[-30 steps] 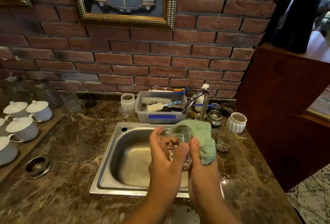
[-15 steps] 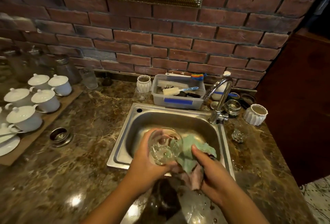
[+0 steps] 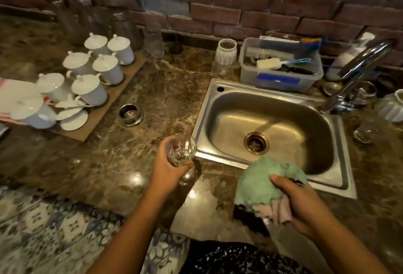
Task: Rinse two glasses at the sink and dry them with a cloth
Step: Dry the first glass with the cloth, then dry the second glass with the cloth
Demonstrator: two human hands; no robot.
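My left hand (image 3: pixel 169 167) grips a clear glass (image 3: pixel 180 148) above the marble counter, just left of the steel sink's (image 3: pixel 340 184) front left corner. A green cloth (image 3: pixel 261 181) with a pink underside is bunched in my right hand (image 3: pixel 301 201), over the sink's front rim. Glass and cloth are apart. A second clear glass (image 3: pixel 365 135) stands on the counter to the right of the sink. The tap (image 3: pixel 357 68) arches over the sink's back right corner, with no water running.
A wooden board with several white lidded cups (image 3: pixel 89 87) lies at the left. A small metal ring (image 3: pixel 130 114) sits between the board and the sink. Behind the sink stands a plastic tub of brushes (image 3: pixel 281 64), a white ribbed jar (image 3: pixel 226 52) and more glassware.
My left hand has carried the glass left, off the sink and away from the cloth. The right hand with the cloth has dropped to the sink's front rim. My view has swung left and down.
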